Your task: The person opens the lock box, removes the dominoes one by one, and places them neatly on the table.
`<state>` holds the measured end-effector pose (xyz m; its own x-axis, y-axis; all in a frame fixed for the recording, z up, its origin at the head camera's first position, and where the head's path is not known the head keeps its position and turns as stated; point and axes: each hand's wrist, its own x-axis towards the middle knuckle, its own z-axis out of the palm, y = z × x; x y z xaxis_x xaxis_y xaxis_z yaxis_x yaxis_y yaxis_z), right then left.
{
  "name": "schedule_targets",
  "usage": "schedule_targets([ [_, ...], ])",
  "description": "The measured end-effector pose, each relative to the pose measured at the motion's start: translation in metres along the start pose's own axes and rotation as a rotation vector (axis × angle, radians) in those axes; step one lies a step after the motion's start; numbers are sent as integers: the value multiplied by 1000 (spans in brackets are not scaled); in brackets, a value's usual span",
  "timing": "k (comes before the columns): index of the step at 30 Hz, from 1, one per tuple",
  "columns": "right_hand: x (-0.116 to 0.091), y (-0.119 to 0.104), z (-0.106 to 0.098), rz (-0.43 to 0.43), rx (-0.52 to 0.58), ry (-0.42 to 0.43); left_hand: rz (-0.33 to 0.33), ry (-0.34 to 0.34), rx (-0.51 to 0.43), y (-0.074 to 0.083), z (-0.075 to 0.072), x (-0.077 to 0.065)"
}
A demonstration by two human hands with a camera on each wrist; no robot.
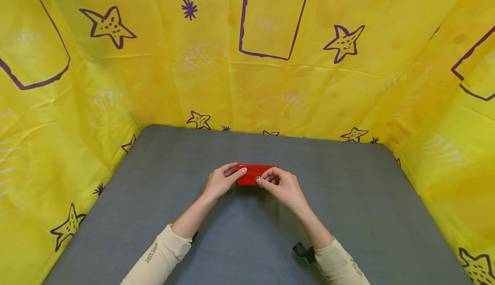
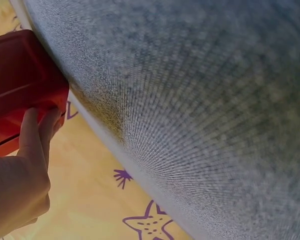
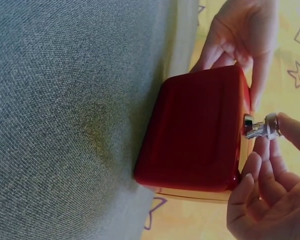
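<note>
A small red metal lock box [image 1: 251,168] is held over the grey table, its rounded flat face showing in the right wrist view. My left hand [image 1: 221,182] grips its left end, thumb on the near side and fingers [image 2: 32,131] against the end. Between thumb and fingers my right hand [image 1: 284,187] pinches a silver key [image 3: 259,131] with a round metal head. The key's toothed blade points at the round lock [image 3: 247,124] on the box, its tip right at the lock face. In the head view the right fingers partly cover the key.
The grey cloth-covered table [image 1: 174,216] spreads around both hands. Yellow curtains [image 1: 216,87] with purple starfish drawings rise at its back and sides. A dark wrist device [image 1: 304,252] sits by the right sleeve [image 1: 336,259].
</note>
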<state>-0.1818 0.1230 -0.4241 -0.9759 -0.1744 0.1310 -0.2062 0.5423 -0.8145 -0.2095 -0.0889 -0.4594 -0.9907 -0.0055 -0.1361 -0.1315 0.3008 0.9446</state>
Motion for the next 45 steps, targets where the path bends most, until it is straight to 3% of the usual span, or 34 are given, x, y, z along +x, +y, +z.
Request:
schedule_targets([
  [13,1,1,1,-22,-33,13,4,-6,-3,1,-1,0],
  [30,-4,10,5,-236,-64,39,5,-2,-8,-1,-1,-1],
  [45,-2,12,6,-302,-67,59,-8,-12,-14,-1,-1,0],
])
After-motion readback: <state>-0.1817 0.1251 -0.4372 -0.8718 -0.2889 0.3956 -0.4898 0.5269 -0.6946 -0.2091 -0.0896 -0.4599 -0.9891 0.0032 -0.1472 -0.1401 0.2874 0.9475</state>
